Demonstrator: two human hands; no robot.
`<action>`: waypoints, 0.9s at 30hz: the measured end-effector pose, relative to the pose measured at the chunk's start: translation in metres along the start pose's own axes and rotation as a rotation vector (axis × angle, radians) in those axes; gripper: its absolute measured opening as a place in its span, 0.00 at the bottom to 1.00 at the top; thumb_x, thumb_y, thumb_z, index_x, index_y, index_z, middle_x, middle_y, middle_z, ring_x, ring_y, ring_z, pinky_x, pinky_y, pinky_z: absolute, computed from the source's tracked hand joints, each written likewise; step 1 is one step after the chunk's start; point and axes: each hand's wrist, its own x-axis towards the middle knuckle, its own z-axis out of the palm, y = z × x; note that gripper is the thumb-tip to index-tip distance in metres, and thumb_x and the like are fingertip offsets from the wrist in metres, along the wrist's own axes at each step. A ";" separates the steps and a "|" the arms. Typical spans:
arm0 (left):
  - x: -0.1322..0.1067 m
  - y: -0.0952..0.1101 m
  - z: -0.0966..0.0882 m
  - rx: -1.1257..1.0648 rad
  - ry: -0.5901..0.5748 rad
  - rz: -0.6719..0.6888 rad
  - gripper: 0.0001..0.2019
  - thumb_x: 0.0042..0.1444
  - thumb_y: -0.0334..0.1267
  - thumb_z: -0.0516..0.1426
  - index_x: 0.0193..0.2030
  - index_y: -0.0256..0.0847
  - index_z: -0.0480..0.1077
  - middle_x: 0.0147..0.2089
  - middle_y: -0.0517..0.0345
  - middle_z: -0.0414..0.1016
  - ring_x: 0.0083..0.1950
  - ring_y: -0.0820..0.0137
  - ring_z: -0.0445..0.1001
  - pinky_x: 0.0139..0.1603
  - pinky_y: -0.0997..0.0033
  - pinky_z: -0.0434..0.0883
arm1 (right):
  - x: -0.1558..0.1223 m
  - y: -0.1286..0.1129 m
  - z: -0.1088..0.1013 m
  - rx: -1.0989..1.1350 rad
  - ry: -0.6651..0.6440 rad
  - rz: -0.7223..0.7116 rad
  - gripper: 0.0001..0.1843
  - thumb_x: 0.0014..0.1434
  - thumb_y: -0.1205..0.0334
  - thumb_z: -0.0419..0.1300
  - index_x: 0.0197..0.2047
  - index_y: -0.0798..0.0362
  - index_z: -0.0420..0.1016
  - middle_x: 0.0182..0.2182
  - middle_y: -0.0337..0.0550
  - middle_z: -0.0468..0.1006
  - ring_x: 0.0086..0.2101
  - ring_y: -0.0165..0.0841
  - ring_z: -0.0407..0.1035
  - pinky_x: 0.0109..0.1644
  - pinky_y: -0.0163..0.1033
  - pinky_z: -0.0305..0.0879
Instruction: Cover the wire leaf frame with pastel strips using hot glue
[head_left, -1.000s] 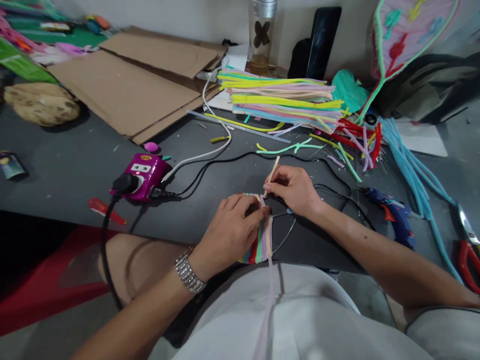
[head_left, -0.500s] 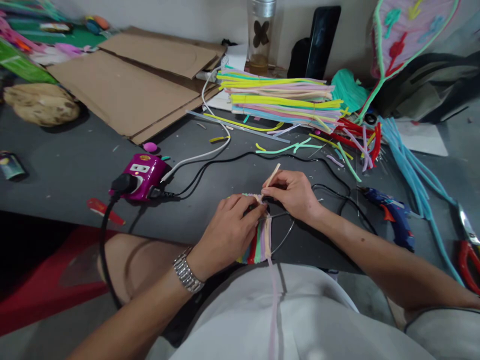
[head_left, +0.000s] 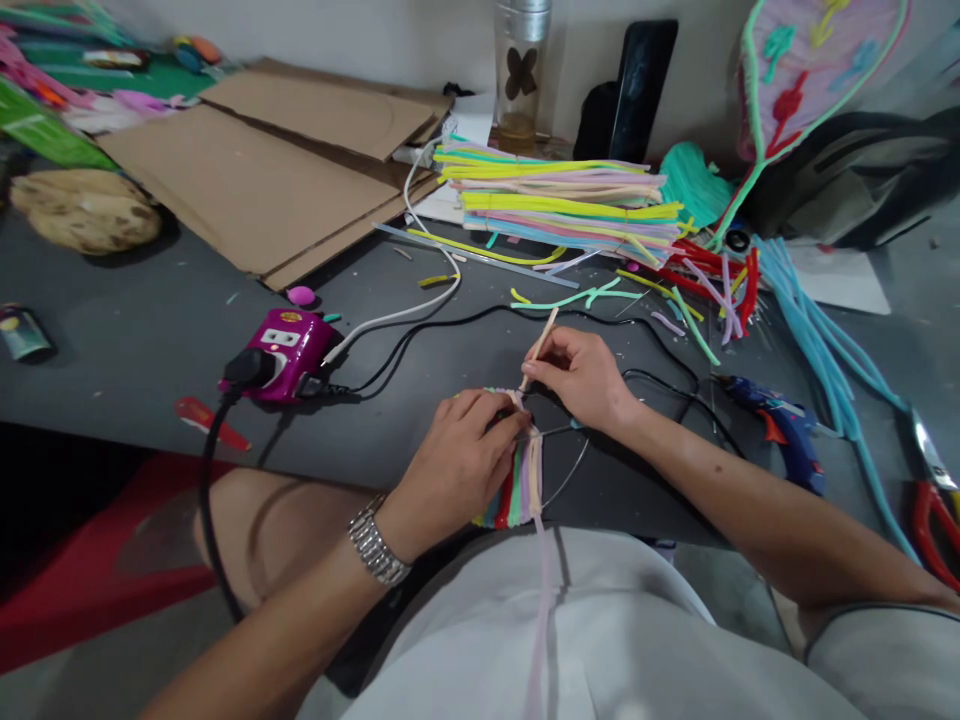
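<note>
- While the left hand (head_left: 454, 465) curls closed over a band of pipe cleaners (head_left: 517, 495), its fingers press on the band's top edge.
- The right hand (head_left: 577, 378) grips a cream pipe cleaner (head_left: 541, 335) between thumb and fingertips. The strand tilts up and away, and its lower end touches the band beside the left fingertips.
- The band lies side by side in red, green, lilac and cream on a thin wire hoop (head_left: 566, 477), at the near edge of a dark table (head_left: 112, 370), right in front of the person's body.
- A pale pink strand (head_left: 541, 620) hangs from the band over a white shirt (head_left: 600, 630).
- A silver link watch (head_left: 379, 540) circles the left wrist.
- A black cable (head_left: 480, 315) loops behind the hands. A blue glue gun (head_left: 784, 430) lies to the right, and a magenta power strip (head_left: 285, 355) to the left.
- Farther back are stacked pipe cleaner bundles (head_left: 562, 200), cardboard sheets (head_left: 255, 190), a glass bottle (head_left: 519, 80) and a phone (head_left: 641, 90).
- Red-handled pliers (head_left: 930, 520) sit at the right edge.
</note>
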 end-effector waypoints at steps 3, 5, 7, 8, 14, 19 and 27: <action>0.000 0.000 0.000 -0.007 0.013 0.004 0.13 0.69 0.30 0.53 0.57 0.37 0.72 0.54 0.45 0.74 0.54 0.56 0.69 0.51 0.52 0.69 | -0.001 0.003 0.003 -0.041 0.000 -0.004 0.05 0.52 0.63 0.67 0.28 0.51 0.74 0.26 0.37 0.79 0.28 0.31 0.73 0.35 0.38 0.68; 0.000 0.000 0.000 -0.009 0.013 0.006 0.13 0.70 0.30 0.52 0.57 0.37 0.72 0.54 0.45 0.74 0.54 0.56 0.69 0.51 0.52 0.69 | -0.002 0.005 0.004 -0.034 -0.011 -0.014 0.05 0.53 0.62 0.67 0.28 0.51 0.75 0.26 0.38 0.79 0.29 0.32 0.74 0.36 0.38 0.69; 0.000 -0.001 0.001 -0.008 0.013 0.007 0.13 0.70 0.31 0.52 0.57 0.36 0.72 0.54 0.44 0.74 0.54 0.55 0.68 0.51 0.52 0.69 | -0.003 0.005 0.005 -0.022 -0.019 -0.018 0.06 0.54 0.63 0.67 0.28 0.51 0.74 0.27 0.38 0.80 0.29 0.32 0.74 0.37 0.39 0.70; 0.000 -0.001 0.001 -0.008 0.014 0.008 0.13 0.70 0.31 0.52 0.57 0.36 0.72 0.54 0.44 0.74 0.54 0.55 0.68 0.51 0.52 0.69 | -0.003 0.005 0.005 -0.017 -0.020 -0.017 0.06 0.54 0.63 0.67 0.28 0.50 0.74 0.27 0.38 0.80 0.29 0.32 0.74 0.37 0.38 0.70; 0.000 -0.001 0.001 -0.009 0.019 0.009 0.13 0.70 0.31 0.52 0.57 0.36 0.72 0.54 0.43 0.74 0.53 0.55 0.68 0.50 0.52 0.70 | -0.006 0.001 0.005 -0.068 -0.022 -0.031 0.06 0.53 0.64 0.66 0.27 0.50 0.74 0.29 0.38 0.80 0.30 0.32 0.73 0.38 0.38 0.69; 0.000 -0.001 0.001 -0.011 0.025 0.010 0.13 0.69 0.30 0.53 0.57 0.36 0.72 0.54 0.44 0.74 0.54 0.55 0.68 0.49 0.52 0.69 | -0.011 0.001 0.006 -0.122 -0.018 -0.107 0.08 0.56 0.62 0.64 0.27 0.49 0.72 0.31 0.39 0.81 0.32 0.33 0.73 0.39 0.38 0.67; -0.002 -0.002 0.002 -0.014 0.009 0.005 0.13 0.69 0.30 0.53 0.57 0.37 0.72 0.55 0.43 0.73 0.54 0.55 0.67 0.49 0.51 0.69 | -0.022 0.003 0.008 -0.353 -0.070 -0.295 0.11 0.63 0.61 0.61 0.28 0.50 0.72 0.29 0.39 0.80 0.33 0.33 0.72 0.46 0.40 0.64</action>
